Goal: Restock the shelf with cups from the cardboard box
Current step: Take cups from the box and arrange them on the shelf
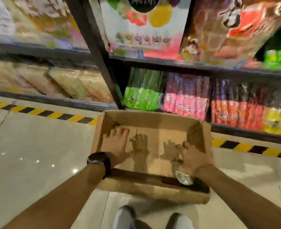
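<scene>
Two bare hands reach down into an open cardboard box (153,116) that sits on the pale tiled floor (37,146), just in front of the bottom level of the shelf (194,67). At far left, pale bagged goods (70,83) lie on the lowest shelf board, and a yellow-and-black striped tape (42,112) runs along the floor before it. The left hand (115,144), with a dark wristwatch (99,160) on its wrist, is palm down inside the box's left side. Its fingers (114,132) are spread straight and released, grasping nothing. The box bottom between the hands is brown cardboard with the hands' shadows on it. The right hand (191,156) hangs by the box's right wall, its fingers (180,147) loosely extended and holding nothing that shows. Under the right wrist, in the near right corner of the box, lies a crumpled silvery item (184,178); the blur hides whether it is a cup. Behind the box, the bottom shelf holds green packs (141,98), then pink packs (184,103), then red packs (235,113). Grey shoes (124,215) show at the bottom edge.
</scene>
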`<control>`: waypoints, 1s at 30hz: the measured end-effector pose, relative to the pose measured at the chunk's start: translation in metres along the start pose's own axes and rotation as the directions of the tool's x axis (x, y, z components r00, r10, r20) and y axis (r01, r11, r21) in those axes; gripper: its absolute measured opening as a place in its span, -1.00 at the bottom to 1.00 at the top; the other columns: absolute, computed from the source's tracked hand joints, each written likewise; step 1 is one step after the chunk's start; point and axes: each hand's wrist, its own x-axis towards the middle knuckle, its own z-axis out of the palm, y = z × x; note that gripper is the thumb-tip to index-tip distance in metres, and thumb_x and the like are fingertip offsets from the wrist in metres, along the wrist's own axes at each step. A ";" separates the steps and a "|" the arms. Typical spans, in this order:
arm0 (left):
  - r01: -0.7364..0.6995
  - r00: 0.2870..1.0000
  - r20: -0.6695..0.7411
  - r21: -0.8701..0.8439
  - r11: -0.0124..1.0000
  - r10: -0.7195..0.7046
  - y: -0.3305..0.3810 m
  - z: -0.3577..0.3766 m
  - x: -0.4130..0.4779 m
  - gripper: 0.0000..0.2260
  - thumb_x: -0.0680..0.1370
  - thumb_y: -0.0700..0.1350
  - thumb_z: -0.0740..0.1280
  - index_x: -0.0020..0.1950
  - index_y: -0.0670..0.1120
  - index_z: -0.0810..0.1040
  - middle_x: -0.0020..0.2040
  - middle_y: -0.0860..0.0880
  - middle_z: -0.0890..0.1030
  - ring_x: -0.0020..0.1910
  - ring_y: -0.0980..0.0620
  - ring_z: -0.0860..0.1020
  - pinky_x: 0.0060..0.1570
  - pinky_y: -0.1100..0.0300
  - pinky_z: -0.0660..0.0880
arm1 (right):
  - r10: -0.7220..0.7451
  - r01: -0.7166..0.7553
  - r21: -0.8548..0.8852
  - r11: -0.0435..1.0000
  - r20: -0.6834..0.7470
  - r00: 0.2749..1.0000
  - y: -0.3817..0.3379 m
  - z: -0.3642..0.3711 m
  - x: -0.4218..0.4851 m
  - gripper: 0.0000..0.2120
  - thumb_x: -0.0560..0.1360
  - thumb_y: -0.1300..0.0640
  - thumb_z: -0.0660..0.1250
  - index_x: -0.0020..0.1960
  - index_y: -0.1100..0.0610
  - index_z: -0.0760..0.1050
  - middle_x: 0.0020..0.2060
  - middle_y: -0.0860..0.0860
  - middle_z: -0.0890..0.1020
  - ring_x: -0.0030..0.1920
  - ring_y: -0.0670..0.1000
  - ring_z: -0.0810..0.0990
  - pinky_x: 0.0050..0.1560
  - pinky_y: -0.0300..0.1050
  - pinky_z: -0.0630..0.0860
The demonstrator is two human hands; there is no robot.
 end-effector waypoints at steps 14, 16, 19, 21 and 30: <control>0.046 0.994 -0.106 0.137 0.990 -0.032 -0.041 0.150 0.158 -0.44 0.52 -0.18 0.31 0.45 -0.05 0.15 0.41 -0.19 0.19 0.32 -0.25 0.30 0.25 -0.15 0.37 | 0.179 0.128 -0.608 0.784 0.419 0.890 0.013 0.136 0.141 -0.29 0.38 -0.26 0.40 0.40 0.09 0.36 0.41 0.12 0.29 0.42 0.16 0.20 0.25 0.22 0.38; 0.033 0.992 -0.125 0.149 0.988 -0.014 -0.043 0.147 0.159 -0.50 0.55 -0.10 0.27 0.44 -0.05 0.17 0.39 -0.18 0.20 0.28 -0.25 0.33 0.20 -0.13 0.39 | 0.226 0.140 -0.628 0.765 0.467 0.855 0.007 0.139 0.140 -0.26 0.39 -0.21 0.43 0.44 0.11 0.32 0.43 0.14 0.29 0.43 0.23 0.26 0.25 0.32 0.41; 0.049 0.995 -0.095 0.075 0.996 -0.041 -0.043 0.145 0.157 -0.39 0.47 0.14 0.38 0.40 -0.05 0.22 0.30 -0.15 0.29 0.21 -0.21 0.42 0.12 -0.07 0.46 | 0.180 0.118 -0.591 0.798 0.421 0.889 0.006 0.133 0.133 -0.32 0.38 -0.09 0.49 0.39 0.15 0.37 0.37 0.11 0.38 0.31 0.18 0.43 0.17 0.16 0.54; 0.079 0.993 -0.079 -0.090 0.993 -0.086 -0.037 0.143 0.153 -0.33 0.40 0.26 0.41 0.37 -0.02 0.28 0.23 -0.11 0.35 0.16 -0.17 0.48 0.06 -0.01 0.47 | 0.073 0.068 -0.473 0.879 0.274 0.959 0.015 0.125 0.131 -0.20 0.31 -0.02 0.54 0.45 0.11 0.28 0.38 0.09 0.29 0.32 0.15 0.36 0.20 0.07 0.51; -0.113 0.993 -0.093 -0.532 0.839 0.075 0.013 0.171 0.145 0.00 0.29 0.10 0.58 0.57 -0.04 0.10 0.36 -0.07 0.29 0.27 -0.10 0.44 0.29 0.08 0.45 | -0.197 0.196 -0.043 0.980 -0.395 0.897 0.021 0.130 0.149 -0.24 0.35 -0.08 0.50 0.43 -0.07 0.19 0.31 -0.02 0.30 0.29 0.01 0.32 0.22 -0.06 0.50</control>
